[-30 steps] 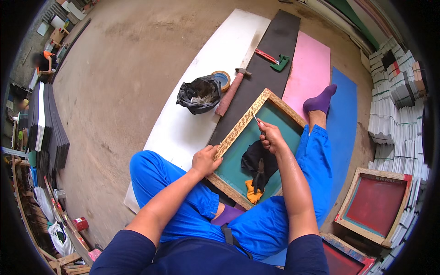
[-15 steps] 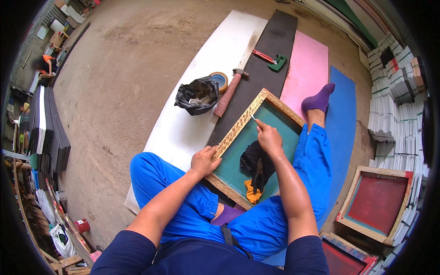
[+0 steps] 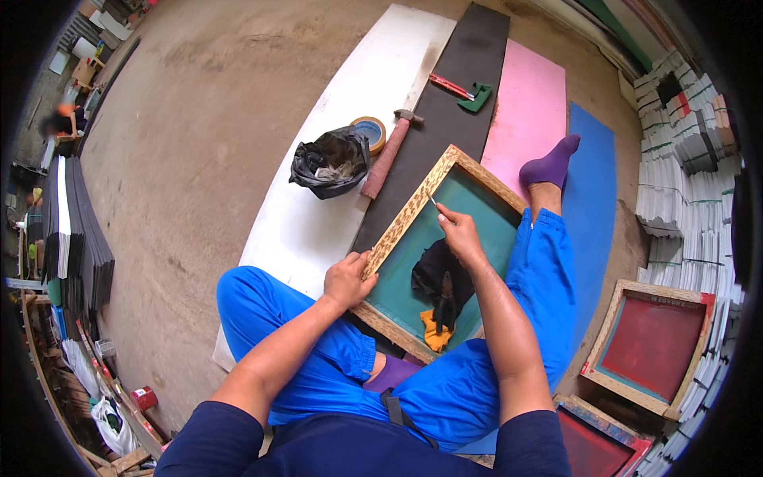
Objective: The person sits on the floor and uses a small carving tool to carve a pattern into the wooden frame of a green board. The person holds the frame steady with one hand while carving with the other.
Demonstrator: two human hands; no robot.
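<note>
Across my lap and the mats leans a wooden screen-printing frame (image 3: 405, 211) with green mesh, its wood mottled brown. My left hand (image 3: 347, 280) is closed on the frame's left rail near its lower end. In my right hand (image 3: 459, 234), above the mesh, is a slim tool (image 3: 432, 199) with a light tip; its handle is hidden in the fingers. The tip is at the left rail, towards the top corner. On the mesh below my right hand lie a black cloth (image 3: 429, 269), dark-handled pliers (image 3: 447, 296) and a yellow-orange cloth (image 3: 435, 332).
Past the frame lie a hammer (image 3: 385, 163), a tape roll (image 3: 370, 133), a black plastic bag (image 3: 330, 163), a red cutter (image 3: 451, 85) and a green tool (image 3: 478, 97). Red-mesh frames (image 3: 652, 343) and paper stacks (image 3: 664, 203) stand right. A person (image 3: 65, 121) is far left.
The whole scene has shifted slightly left and up in view. My left hand keeps its hold on the rail, and the tool in my right hand stays near the same spot.
</note>
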